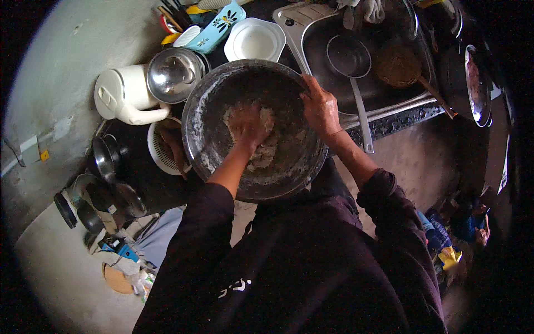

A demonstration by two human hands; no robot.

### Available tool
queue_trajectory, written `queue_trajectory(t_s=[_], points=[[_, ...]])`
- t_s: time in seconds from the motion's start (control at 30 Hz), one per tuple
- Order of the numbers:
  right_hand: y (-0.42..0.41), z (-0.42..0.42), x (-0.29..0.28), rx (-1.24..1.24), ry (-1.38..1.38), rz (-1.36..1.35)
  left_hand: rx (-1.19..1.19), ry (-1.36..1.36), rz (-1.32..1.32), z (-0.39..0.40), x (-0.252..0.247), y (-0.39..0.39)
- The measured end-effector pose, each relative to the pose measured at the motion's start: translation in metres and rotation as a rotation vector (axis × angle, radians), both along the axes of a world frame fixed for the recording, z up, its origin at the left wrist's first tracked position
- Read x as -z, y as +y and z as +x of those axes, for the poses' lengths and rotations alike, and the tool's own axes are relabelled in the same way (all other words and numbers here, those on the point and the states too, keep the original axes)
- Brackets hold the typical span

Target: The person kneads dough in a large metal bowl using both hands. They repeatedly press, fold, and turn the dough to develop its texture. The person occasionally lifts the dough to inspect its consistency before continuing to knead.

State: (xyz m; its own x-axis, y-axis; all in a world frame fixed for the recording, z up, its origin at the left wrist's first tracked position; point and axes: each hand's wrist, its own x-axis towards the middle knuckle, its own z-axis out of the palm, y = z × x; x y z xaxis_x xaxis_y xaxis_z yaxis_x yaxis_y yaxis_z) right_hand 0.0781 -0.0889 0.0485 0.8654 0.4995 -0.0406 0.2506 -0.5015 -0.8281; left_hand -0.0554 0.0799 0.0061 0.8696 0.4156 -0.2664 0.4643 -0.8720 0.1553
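Note:
A large, dark round basin [288,167] lies before me, with white flour smeared on its inner wall. Inside it, my left hand [250,127] presses into a lump of rough dough [266,118]; the fingers are blurred and partly sunk in it, so their closure cannot be told. More crumbly dough [263,158] lies just below that hand. My right hand [320,104] grips the basin's right rim, the thumb side toward the inside. The basin's near edge is close to my body.
Left of the basin are a steel bowl [173,75], a cream electric kettle [135,89] and a white colander [160,156]. A white plastic bowl [255,39] stands behind it. The sink [311,46] at right holds a long-handled strainer [349,56] and a brown ladle-like utensil [398,67].

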Motion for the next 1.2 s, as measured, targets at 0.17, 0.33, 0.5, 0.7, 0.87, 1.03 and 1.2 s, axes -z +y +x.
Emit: queue_trajectory(t_s=[0.17,0.33,0.5,0.7,0.87,1.03,1.2], points=[[-0.002,-0.001,0.0,0.013,0.023,0.072,-0.037,-0.014,0.138,0.033,0.006,0.013],[-0.005,0.009,-0.004,-0.061,-0.006,0.069,-0.105,0.3,-0.172,0.079,-0.02,0.04],[0.004,0.012,-0.009,-0.102,-0.057,-0.01,-0.115,0.015,-0.347,0.055,0.027,0.075],[0.002,0.014,0.001,-0.073,-0.089,0.035,-0.08,0.155,-0.087,0.04,-0.066,0.028],[0.002,0.014,-0.001,-0.066,-0.093,0.066,0.181,0.078,-0.024,-0.027,-0.056,-0.011],[0.004,0.014,0.003,-0.025,-0.051,-0.027,0.31,-0.281,0.081,-0.065,-0.037,-0.036],[-0.002,0.009,0.004,-0.011,0.01,-0.002,0.289,-0.12,-0.034,-0.018,-0.023,-0.036]])
